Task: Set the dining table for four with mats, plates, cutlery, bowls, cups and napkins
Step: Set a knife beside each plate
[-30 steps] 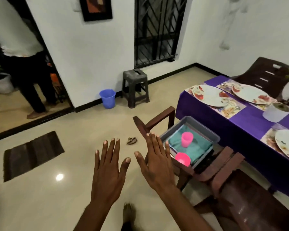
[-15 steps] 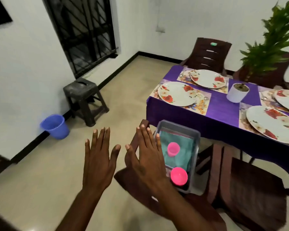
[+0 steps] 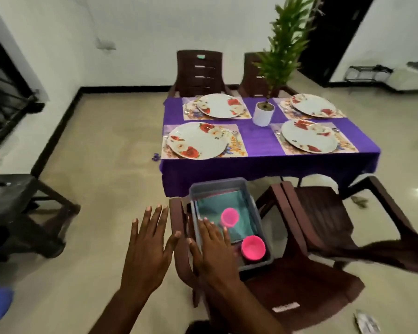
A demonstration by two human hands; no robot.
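Both hands are stretched out flat with fingers straight and holding nothing: the left hand (image 3: 147,249) hovers over the floor beside the chair, and the right hand (image 3: 214,251) is over the near left edge of the grey tub (image 3: 227,183). The tub sits on a brown chair (image 3: 299,285) and holds teal napkins (image 3: 217,204) and two pink cups (image 3: 253,247). Beyond it the purple-clothed table (image 3: 263,145) carries four floral mats, each under a flowered plate (image 3: 198,140), around a white potted plant (image 3: 263,114).
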